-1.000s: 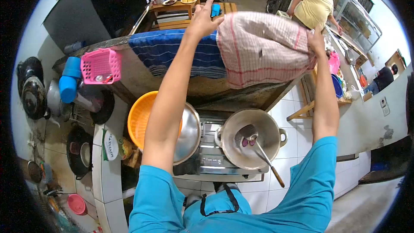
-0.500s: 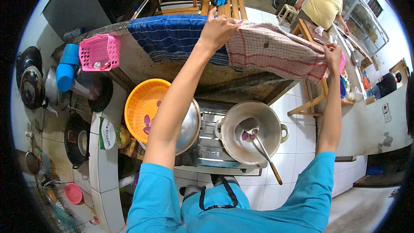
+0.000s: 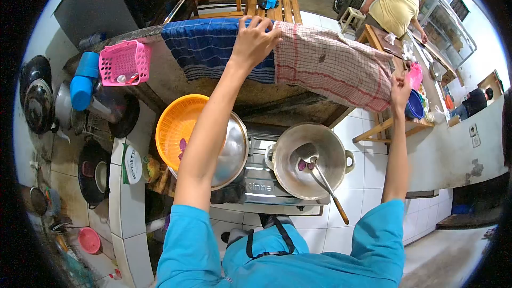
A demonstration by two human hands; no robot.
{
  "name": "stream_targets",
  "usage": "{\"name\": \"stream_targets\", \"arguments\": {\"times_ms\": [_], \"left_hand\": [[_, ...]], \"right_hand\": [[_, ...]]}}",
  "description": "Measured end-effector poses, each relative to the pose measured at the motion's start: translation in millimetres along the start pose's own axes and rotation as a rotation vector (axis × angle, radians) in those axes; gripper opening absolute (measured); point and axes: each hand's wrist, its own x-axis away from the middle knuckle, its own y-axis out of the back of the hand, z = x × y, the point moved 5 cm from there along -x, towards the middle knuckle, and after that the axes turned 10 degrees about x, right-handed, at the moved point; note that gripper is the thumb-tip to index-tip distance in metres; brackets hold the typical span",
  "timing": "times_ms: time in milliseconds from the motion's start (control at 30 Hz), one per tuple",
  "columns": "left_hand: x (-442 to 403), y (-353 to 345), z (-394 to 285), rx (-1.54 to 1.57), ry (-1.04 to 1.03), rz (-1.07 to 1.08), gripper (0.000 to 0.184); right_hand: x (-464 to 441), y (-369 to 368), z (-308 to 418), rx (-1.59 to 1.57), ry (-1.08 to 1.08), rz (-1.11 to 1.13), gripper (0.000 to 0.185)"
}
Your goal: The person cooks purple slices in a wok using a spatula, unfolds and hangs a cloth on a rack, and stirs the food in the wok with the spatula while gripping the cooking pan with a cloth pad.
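Note:
A white-and-red checkered cloth (image 3: pixel 330 61) hangs over the top of a low wall, beside a blue checked cloth (image 3: pixel 213 48). My left hand (image 3: pixel 253 44) is at the upper left edge of the checkered cloth, fingers curled and closed at it, partly in front of the blue cloth. My right hand (image 3: pixel 400 95) pinches the right edge of the checkered cloth, lower down. Below stands a stove (image 3: pixel 260 181) bearing a deep metal pot (image 3: pixel 282 173) with a long-handled ladle (image 3: pixel 326 184) and a few purple pieces inside.
An orange strainer basket (image 3: pixel 170 122) with purple pieces rests over a metal lid (image 3: pixel 234 149), left of the pot. A pink basket (image 3: pixel 122 56) and blue cups (image 3: pixel 82 93) are at left. Behind the wall are a wooden bench (image 3: pixel 290 8) and a person in a yellow shirt (image 3: pixel 392 5).
My right hand has moved down and left with the cloth's edge, which hangs lower. My left hand has shifted slightly left and down. A pink item and blue bowl show more at right.

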Motion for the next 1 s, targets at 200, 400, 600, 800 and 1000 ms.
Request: {"name": "stream_targets", "arguments": {"times_ms": [200, 400, 600, 800, 1000], "left_hand": [[8.7, -31.0, -20.9, 0.034, 0.071, 0.271, 0.031], [29.6, -50.2, -39.9, -0.049, 0.091, 0.425, 0.024], [34.4, -8.0, -25.6, 0.340, 0.217, 0.519, 0.033], [61.8, 127.6, -6.3, 0.656, 0.319, 0.432, 0.037], [178.0, 353.4, 0.8, 0.704, 0.558, -0.103, 0.025]], "right_hand": [[49.2, -3.3, 19.2, 0.071, 0.083, 0.164, 0.032], [80.0, -17.2, 5.5, 0.247, 0.147, 0.317, 0.028], [68.5, -0.5, 23.8, 0.259, 0.132, 0.314, 0.021], [87.4, 10.2, 167.0, -0.266, 0.217, 0.557, 0.018], [176.3, 71.7, 356.1, -0.718, 0.265, 0.776, 0.017]]}}
